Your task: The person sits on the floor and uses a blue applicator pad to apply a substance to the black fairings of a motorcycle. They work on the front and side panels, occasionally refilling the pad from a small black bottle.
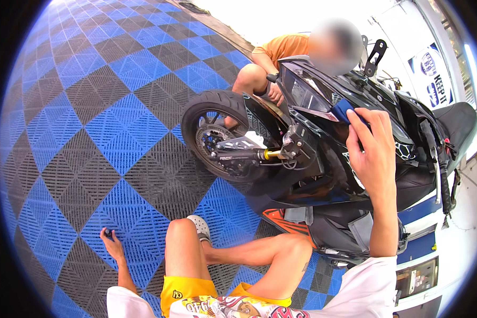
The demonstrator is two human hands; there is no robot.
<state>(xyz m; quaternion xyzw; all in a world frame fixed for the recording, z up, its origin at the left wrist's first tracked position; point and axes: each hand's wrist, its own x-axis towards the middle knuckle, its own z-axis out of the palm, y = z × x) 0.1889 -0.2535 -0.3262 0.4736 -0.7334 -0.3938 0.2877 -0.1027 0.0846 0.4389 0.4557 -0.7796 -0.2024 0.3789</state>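
A black motor scooter's front fairing (342, 131) fills the right half of the head view. My right hand (371, 147) is raised to it and grips a dark blue block or pad (343, 111), which lies against the panel beside the headlight (308, 93). Low on the left, my left hand (113, 243) holds a small black object (108, 233) over the floor; its kind cannot be told. The front wheel (218, 135) with its brake disc points left, between my hands.
Another person in an orange shirt (280, 47) crouches behind the front wheel. Grey cloths (299, 215) lie on a second dark vehicle with orange trim (288, 222), near my bent knee. Blue and black slatted tiles (123, 133) cover the floor.
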